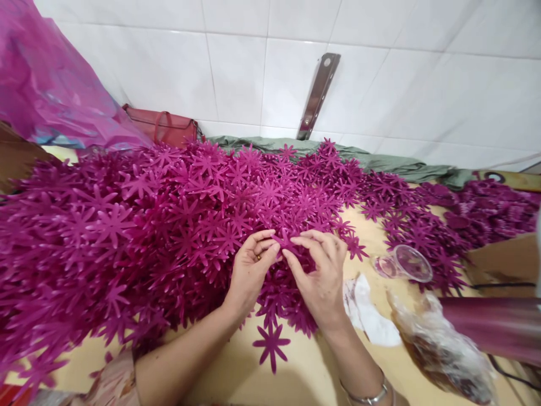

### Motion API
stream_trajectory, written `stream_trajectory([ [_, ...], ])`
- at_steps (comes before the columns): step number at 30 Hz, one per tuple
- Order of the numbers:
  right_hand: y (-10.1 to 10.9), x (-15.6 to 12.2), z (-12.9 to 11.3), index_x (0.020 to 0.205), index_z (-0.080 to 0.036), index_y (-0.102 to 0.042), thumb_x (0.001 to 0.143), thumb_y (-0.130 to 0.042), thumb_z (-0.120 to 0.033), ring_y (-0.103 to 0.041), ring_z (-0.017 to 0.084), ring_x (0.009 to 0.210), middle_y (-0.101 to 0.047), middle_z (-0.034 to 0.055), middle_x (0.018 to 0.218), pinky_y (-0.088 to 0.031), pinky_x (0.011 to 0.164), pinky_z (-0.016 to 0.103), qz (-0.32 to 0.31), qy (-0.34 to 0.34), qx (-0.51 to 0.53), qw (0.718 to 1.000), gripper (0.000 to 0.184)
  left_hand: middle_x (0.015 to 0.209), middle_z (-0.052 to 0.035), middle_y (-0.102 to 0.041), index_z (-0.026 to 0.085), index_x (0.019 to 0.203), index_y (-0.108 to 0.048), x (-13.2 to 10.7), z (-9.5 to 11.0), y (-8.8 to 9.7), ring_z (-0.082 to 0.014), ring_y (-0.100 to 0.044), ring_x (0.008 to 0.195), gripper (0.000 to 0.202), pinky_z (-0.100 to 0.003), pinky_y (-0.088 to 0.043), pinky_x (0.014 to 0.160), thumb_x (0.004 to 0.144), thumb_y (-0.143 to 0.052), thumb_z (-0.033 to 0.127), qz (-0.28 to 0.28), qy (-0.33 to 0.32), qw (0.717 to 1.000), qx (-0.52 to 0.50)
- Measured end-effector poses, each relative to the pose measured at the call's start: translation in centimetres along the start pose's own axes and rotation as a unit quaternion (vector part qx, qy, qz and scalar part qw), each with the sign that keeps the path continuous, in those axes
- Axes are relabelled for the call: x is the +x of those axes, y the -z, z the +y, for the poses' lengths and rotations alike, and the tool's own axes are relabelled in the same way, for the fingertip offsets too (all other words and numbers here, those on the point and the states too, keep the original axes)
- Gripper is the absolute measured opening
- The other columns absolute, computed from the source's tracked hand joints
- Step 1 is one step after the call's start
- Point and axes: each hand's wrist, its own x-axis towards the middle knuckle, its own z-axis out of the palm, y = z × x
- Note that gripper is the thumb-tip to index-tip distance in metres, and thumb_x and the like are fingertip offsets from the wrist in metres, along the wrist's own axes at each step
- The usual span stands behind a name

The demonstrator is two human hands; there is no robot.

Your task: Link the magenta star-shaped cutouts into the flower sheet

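Between my two hands is a magenta flower-shaped piece (pixel 284 241) with several narrow petals. My left hand (pixel 255 265) pinches its left side between thumb and fingers. On the opposite side, my right hand (pixel 320 265) grips a petal with thumb and forefinger. Behind and to the left spreads a large heap of similar magenta flower pieces (pixel 181 208). One loose flower piece (pixel 271 345) lies flat on the table (pixel 304 366) just below my hands.
A clear plastic cup (pixel 406 264) lies tipped at the right, near a white tissue (pixel 369 316) and a crumpled plastic bag (pixel 443 344). More purple pieces (pixel 494 208) lie at the far right. A red handbag (pixel 164 127) and pink plastic sheet (pixel 63 84) stand by the tiled wall.
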Motion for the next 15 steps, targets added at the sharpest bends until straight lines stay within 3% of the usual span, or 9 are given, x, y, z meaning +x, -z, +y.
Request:
stream_trajectory([
  [5, -0.22, -0.08, 0.04, 0.092, -0.022, -0.072, 0.089, -0.060, -0.028, -0.043, -0.010, 0.107, -0.057, -0.0104, 0.105, -0.031, 0.107, 0.011, -0.009, 0.020, 0.034, 0.999, 0.014, 0.093, -0.0037, -0.069, 0.014, 0.112, -0.065, -0.14, -0.08, -0.20, -0.0086, -0.066, 0.085, 0.044, -0.019, -0.059, 0.084, 0.076, -0.086, 0.028, -0.018, 0.032, 0.999, -0.017],
  [15, -0.39, -0.36, 0.44, 0.096, -0.023, -0.071, 0.091, -0.057, -0.030, -0.047, -0.014, 0.108, -0.057, -0.0100, 0.107, -0.038, 0.102, 0.004, -0.048, -0.005, 0.081, 0.996, 0.017, 0.101, -0.0041, -0.069, 0.015, 0.101, -0.073, -0.15, -0.05, 0.16, -0.0094, -0.065, 0.092, 0.023, -0.018, -0.057, 0.086, 0.085, -0.078, 0.031, -0.031, 0.015, 0.998, 0.059],
])
